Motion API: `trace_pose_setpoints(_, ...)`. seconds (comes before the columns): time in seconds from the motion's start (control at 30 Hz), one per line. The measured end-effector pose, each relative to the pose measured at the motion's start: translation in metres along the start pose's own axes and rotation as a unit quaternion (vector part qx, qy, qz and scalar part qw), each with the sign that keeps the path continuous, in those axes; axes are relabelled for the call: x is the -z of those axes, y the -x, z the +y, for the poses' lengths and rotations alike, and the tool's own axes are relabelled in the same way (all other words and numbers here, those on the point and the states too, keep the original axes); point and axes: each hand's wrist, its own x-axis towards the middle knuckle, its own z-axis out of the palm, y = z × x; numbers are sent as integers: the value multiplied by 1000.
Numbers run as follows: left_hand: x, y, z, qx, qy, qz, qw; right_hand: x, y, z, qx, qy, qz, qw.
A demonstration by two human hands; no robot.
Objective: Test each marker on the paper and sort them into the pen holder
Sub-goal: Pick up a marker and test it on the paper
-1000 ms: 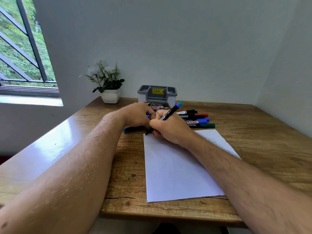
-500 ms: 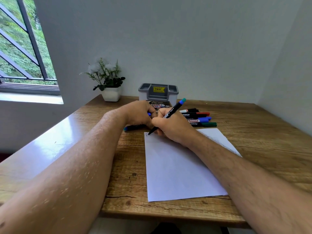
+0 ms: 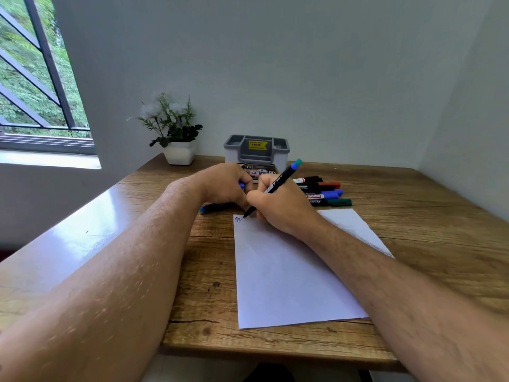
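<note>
Where the paper [image 3: 289, 271] was blank, a scribble [image 3: 238, 219] now sits under the marker [image 3: 278, 183] gripped by the right hand [image 3: 278, 208].

Black marker with blue-green end cap [image 3: 281, 181]: tilted, tip on white paper sheet [image 3: 289, 277], beside a small blue scribble. Four capped markers [image 3: 325, 191]: lying side by side. Grey plastic pen holder [image 3: 256, 150]: upright behind.

The left hand [image 3: 224, 183] covers most of a blue-ended pen [image 3: 209, 208], so only its end shows at 7 o'clock of the fist, and what the grip encloses cannot be told. The right hand [image 3: 283, 206] hides the far edge of the paper [image 3: 289, 277]. The scribble [image 3: 238, 219] is too small to read. The box [image 3: 260, 172] before the pen holder [image 3: 256, 150] is partly hidden.
</note>
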Motion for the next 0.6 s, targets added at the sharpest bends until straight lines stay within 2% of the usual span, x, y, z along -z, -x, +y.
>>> trace_pose_setpoints(0.2, 0, -1, 0, 1, 3, -6, 1000, 1, -1, 0, -13, -5, -4, 1000)
trace_pose_setpoints(0.37, 1, 1, -3, -14, 54, 35, 998, 12, -6, 0, -44, -209, 43, 976)
trace_pose_setpoints(0.47, 4, 5, 4, -52, 149, 98, 983, 20, -9, 0, -53, -251, 50, 965)
trace_pose_setpoints(0.6, 4, 3, 5, -53, 350, 98, 930, 26, -12, 3, -54, -273, 80, 957)
